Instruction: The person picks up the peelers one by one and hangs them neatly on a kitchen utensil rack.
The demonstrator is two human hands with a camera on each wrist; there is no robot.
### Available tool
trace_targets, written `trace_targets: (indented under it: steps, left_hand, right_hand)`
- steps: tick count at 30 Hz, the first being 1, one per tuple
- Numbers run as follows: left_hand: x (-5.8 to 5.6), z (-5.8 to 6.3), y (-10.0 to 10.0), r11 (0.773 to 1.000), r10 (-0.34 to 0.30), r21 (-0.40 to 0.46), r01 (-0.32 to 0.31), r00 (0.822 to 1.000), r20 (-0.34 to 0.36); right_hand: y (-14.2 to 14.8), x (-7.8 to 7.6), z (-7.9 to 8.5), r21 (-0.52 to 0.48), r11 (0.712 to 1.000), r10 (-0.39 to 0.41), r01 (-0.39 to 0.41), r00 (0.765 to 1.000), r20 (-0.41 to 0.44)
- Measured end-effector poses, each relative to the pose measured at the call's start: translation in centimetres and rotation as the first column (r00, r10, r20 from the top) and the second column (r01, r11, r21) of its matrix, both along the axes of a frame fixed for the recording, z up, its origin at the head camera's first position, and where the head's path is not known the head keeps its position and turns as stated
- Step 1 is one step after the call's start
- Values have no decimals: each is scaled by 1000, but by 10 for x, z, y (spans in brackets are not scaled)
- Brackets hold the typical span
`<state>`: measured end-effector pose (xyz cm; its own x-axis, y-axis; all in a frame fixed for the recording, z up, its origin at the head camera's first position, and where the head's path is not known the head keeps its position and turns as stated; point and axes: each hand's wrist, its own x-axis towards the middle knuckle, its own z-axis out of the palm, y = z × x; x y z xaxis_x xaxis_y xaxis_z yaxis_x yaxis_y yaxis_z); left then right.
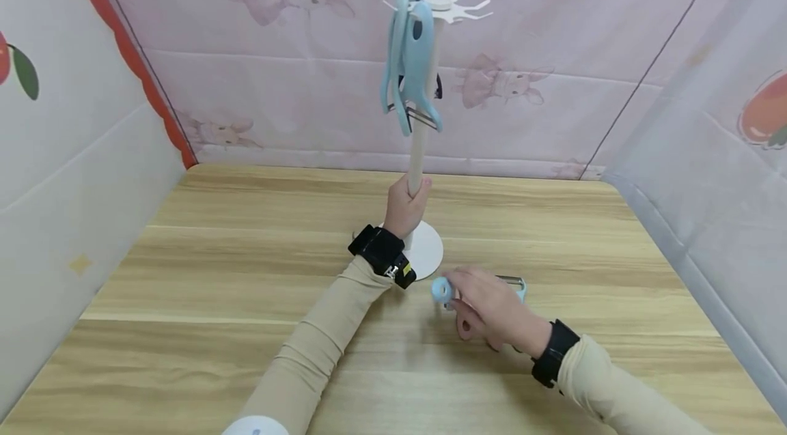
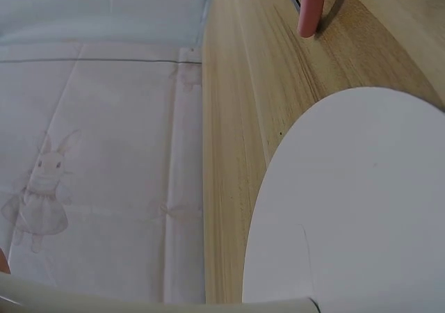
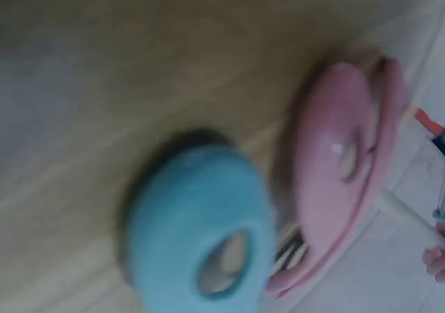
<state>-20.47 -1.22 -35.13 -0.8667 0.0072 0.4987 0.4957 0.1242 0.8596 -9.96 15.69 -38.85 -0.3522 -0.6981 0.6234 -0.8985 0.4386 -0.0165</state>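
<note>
My left hand (image 1: pixel 407 206) grips the white pole (image 1: pixel 417 155) of an upright stand above its round base (image 1: pixel 427 250). Light-blue peelers (image 1: pixel 419 56) hang by their handles from the hooked top (image 1: pixel 451 8), blades downward. Low over the table, to the right of the base, my right hand (image 1: pixel 488 302) pinches a light-blue peeler (image 1: pixel 441 290), its holed handle end pointing left. The hand hides most of that peeler. In the right wrist view the blue handle (image 3: pixel 201 229) is close up, beside pink peelers (image 3: pixel 330 153) on the table.
A peeler blade (image 1: pixel 509 280) shows just beyond my right hand. Wood-patterned tabletop (image 1: pixel 203 285) surrounds the stand. Rabbit-printed fabric (image 1: pixel 326 100) hangs behind the table, with pale fabric panels at both sides. Something dark (image 1: pixel 439 87) hangs behind the pole.
</note>
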Motion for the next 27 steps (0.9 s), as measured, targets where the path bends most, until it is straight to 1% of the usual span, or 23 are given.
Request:
trace_targets:
  steps: [2,4,7,10,13,17,20,21,24,26,27]
  left_hand:
    - [0,-1,0,1000,-6,3,6,1000,8]
    - [0,0,0,1000,-10,1,10,1000,14]
    - [1,1,0,1000,-13,-2,13,1000,13]
    - [3,3,0,1000,-10,-7,10,1000,7]
    - [4,4,0,1000,-6,-9,6,1000,1]
    - [-9,-11,1,1000,-8,-1,8,1000,5]
    - [-11,-13,1,1000,-12,5,12,1000,6]
    - [-7,-9,0,1000,-13,4,13,1000,7]
    - [3,2,-1,1000,-11,0,11,1000,6]
    - [5,4,-1,1000,-7,-6,7,1000,8]
    - [5,4,-1,1000,-5,-8,5,1000,8]
  right_hand:
    - [0,0,6,-97,995,-26,29,999,26]
    - [-2,-1,12,-187,981,-44,47,999,18]
    - [-5,-4,21,-308,950,-40,45,999,25]
    - [-10,-7,32,-398,917,-33,38,999,18]
    - [-15,-10,44,-466,884,-38,42,999,18]
    - [-21,-15,61,-536,841,-64,71,997,31]
    - [-25,-19,74,-580,810,-79,85,996,36]
    - [-26,-20,78,-591,802,-83,89,996,38]
    - [-31,-22,88,-635,765,-92,108,994,58]
    - [-34,-23,93,-660,742,-97,120,993,71]
    - [-35,-24,95,-666,735,-104,126,992,73]
